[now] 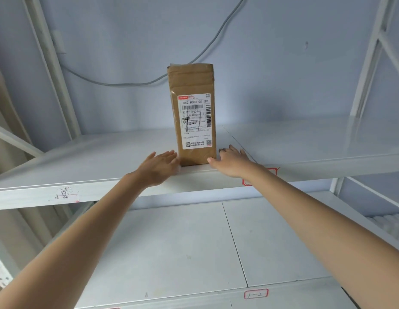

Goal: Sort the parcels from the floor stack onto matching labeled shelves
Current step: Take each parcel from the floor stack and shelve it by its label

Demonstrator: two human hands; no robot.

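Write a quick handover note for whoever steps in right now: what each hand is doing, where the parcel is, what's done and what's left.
Left hand: open, fingers straight, at the lower left side of the parcel; contact unclear.
Right hand: open, fingers straight, at the parcel's lower right side.
Parcel: brown box standing upright near the front edge of the upper shelf, shipping label facing out.
Lower shelf carries a tag reading 1-2; a red-outlined tag on the upper shelf is mostly hidden behind the right arm.
Done: this parcel stands on the shelf.
Left: draw both hands back, then fetch the next one. The floor stack is out of view.

brown parcel (193, 117), white shelf (105, 157), seemingly red-outlined tag (256, 293)
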